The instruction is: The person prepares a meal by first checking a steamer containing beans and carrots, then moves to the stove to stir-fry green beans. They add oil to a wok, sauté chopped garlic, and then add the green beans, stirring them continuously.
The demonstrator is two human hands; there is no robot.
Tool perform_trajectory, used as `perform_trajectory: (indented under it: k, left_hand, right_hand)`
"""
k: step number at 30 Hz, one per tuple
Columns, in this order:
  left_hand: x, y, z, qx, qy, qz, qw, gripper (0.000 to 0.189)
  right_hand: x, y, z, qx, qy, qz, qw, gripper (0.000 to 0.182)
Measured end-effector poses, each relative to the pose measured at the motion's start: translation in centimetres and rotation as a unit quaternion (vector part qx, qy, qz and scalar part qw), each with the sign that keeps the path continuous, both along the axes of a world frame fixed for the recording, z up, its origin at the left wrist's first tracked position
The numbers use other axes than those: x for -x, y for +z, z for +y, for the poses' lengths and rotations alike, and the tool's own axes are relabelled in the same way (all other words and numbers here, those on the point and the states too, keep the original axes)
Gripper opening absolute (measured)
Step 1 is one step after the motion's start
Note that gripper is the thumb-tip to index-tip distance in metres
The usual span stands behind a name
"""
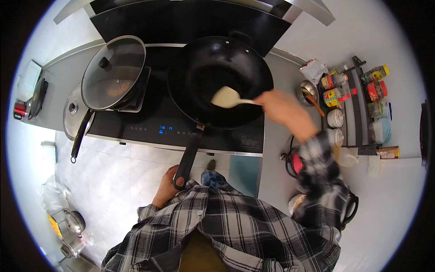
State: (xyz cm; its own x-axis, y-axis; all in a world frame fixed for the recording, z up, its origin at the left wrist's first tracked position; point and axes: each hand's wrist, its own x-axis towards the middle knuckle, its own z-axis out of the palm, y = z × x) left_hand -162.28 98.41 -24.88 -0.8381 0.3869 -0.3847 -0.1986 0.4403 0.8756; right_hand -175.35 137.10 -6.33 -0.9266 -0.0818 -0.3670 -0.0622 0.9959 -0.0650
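A large black wok stands on the right part of the black glass cooktop, its inside dark and shiny. Over its lower right side my right hand holds a cream-coloured spatula, whose broad blade is inside the wok. The wok's black handle points towards my body. My left hand is at the end of that handle, partly hidden behind it; its fingers appear curled against it. To the left, a glass lid leans over a second pan with a black handle, and food shows faintly through the glass.
Another glass lid lies left of the cooktop. On the right counter are a metal bowl with a wooden-handled utensil, sauce bottles and white lidded jars beside a dark rack. A range hood overhangs the far edge.
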Motion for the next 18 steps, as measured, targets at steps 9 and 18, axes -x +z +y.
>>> perform_trajectory:
  k: [9,18]
  left_hand:
    - [-0.5,-2.1,-0.3,0.024,0.102,0.082,0.991,0.032]
    - [-2.0,-1.8,-2.7,0.037,0.177,0.042,0.983,0.035]
  right_hand:
    - [6.7,-4.2,-0.8,-0.001,0.066,0.080,0.995,0.030]
    - [4.8,-1.2,1.5,-0.128,0.032,0.039,0.991,0.030]
